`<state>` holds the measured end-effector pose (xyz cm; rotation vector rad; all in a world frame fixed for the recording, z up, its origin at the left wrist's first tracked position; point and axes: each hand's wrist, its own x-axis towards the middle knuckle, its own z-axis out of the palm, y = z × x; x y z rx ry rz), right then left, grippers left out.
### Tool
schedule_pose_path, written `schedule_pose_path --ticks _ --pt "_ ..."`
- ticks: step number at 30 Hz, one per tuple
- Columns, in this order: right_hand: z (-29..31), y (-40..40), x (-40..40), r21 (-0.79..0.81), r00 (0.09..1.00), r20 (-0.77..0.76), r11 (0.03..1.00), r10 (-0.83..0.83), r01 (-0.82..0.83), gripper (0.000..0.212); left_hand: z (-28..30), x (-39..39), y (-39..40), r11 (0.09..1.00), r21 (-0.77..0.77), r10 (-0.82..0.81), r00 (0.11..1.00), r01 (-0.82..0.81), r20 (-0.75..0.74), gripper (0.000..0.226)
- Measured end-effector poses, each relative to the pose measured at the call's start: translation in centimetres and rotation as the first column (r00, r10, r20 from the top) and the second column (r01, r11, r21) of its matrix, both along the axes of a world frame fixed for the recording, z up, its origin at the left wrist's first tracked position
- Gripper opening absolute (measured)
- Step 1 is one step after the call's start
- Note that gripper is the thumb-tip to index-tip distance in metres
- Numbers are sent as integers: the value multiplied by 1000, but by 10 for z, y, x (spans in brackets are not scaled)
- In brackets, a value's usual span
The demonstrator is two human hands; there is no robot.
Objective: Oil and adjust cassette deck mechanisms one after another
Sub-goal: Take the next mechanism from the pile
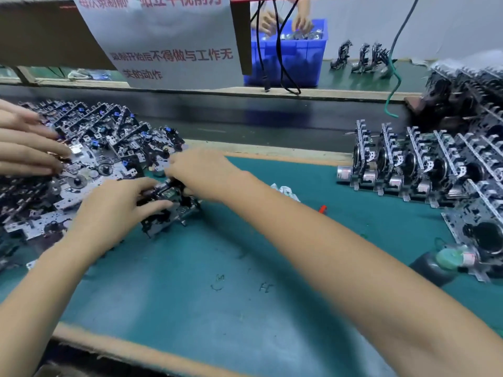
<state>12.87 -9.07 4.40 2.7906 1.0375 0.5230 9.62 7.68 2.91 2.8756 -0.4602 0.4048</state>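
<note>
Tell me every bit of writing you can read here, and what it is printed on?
"录制开始后不得做与工作无" in red, middle line of the hanging paper notice.
"关的动作" in red, bottom line of the notice; blurred, so less sure.
Top line of the notice: cut off by the frame edge; seems to end "站立平视前方", the start unreadable.
Scratched marks on the green mat: no legible words.
Labels on the small motors of the upright mechanisms: too small to read.

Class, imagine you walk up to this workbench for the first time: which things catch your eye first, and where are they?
First, the left hand and right hand holding a cassette deck mechanism on the green mat. At far left a heap of mechanisms sprawls, with another person's fingers on it. At right, a row of upright mechanisms stands on the mat.
</note>
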Motion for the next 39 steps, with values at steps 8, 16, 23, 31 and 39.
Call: schedule_pose_path --ticks 8,16,23,31,39 --pt "7 -103 -126 196 957 -146 941 -249 275 18 8 -67 -80 887 -33 -446 871 462 205 42" --pt "-56 -178 -254 305 928 202 920 -314 245 31 -44 -135 -157 625 190 -746 507 758 431 30" --pt "-93 -200 -291 397 951 103 888 -293 231 31 -69 -137 -161 607 -117 -793 609 786 -19 94" --pt "-92 -202 -295 722 895 9 623 -446 303 24 -69 -138 -160 659 -475 -743 605 583 -288 114" --pt "-94 -204 -291 804 846 -173 424 -504 417 24 -65 -142 -164 672 -488 -730 610 557 -308 114"
